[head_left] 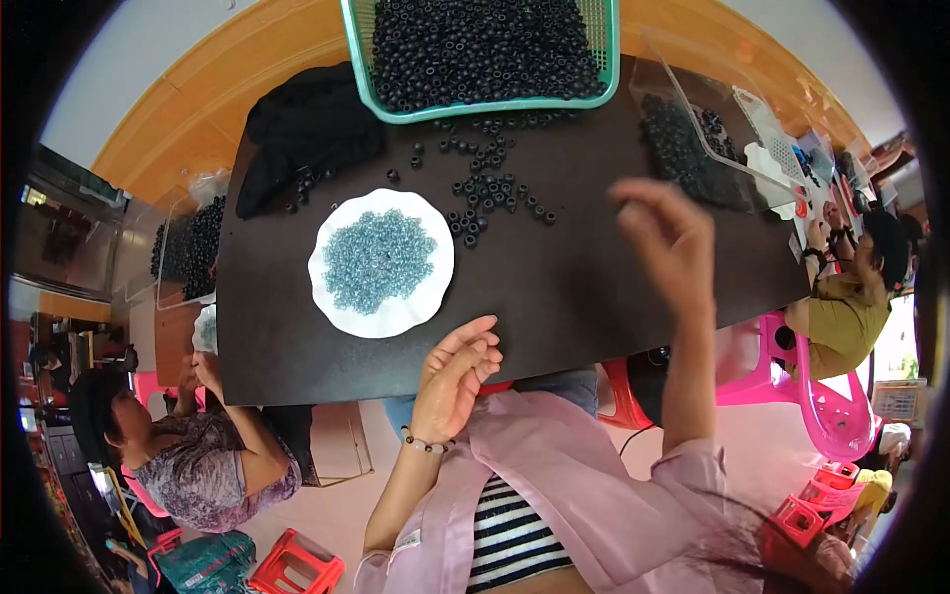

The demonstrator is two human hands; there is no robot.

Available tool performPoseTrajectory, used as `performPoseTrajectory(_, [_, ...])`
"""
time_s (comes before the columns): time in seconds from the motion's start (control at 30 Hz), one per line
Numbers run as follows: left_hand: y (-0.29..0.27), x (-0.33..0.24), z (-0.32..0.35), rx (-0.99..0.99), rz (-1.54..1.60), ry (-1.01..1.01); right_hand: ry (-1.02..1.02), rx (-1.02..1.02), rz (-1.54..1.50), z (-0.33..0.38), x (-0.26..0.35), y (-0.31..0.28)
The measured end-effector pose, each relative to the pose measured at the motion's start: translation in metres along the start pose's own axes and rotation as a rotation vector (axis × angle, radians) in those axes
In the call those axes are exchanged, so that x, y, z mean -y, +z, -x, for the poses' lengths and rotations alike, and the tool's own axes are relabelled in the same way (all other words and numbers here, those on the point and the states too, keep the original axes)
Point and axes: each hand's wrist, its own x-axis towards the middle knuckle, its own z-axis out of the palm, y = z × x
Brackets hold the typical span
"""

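My left hand (pixel 457 381) is raised at the table's near edge, below the plate. Its fingers are curled in with the thumb against them, and anything inside is hidden. Over the right half of the table my right hand (pixel 673 243) is lifted, somewhat blurred. A small dark thing, seemingly a black bead (pixel 624 206), shows between its thumb and forefinger. Loose black beads (pixel 490 193) lie scattered past the white scalloped plate (pixel 322 287), which bears a heap of small clear blue-grey beads (pixel 381 259). Behind them stands a green basket (pixel 485 114) full of black beads.
A clear plastic bin (pixel 727 178) with black beads stands at the far right. Black cloth (pixel 312 124) lies at the far left of the dark table (pixel 267 337). One person (pixel 198 465) sits at left, another (pixel 846 307) at right. Red stools (pixel 295 566) stand around.
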Motion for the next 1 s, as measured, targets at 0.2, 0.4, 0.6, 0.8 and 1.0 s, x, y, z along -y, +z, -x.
performPoseTrajectory(0.2, [0.002,0.002,0.0,0.032,-0.046,0.009,-0.084,-0.456,0.656,-0.083,-0.071,-0.082])
performPoseTrajectory(0.4, [0.001,0.001,0.002,0.012,-0.046,0.007,-0.215,-0.43,0.673,-0.081,-0.078,-0.055])
performPoseTrajectory(0.6, [-0.001,-0.001,0.001,0.043,-0.045,-0.015,-0.483,-0.382,0.561,-0.068,-0.051,-0.005])
performPoseTrajectory(0.8, [-0.001,0.0,0.001,0.044,-0.059,-0.004,-0.339,0.105,0.344,-0.047,-0.048,0.064])
performPoseTrajectory(1.0, [-0.003,0.002,0.002,0.07,-0.053,-0.012,-0.311,0.197,0.499,-0.04,-0.067,0.097])
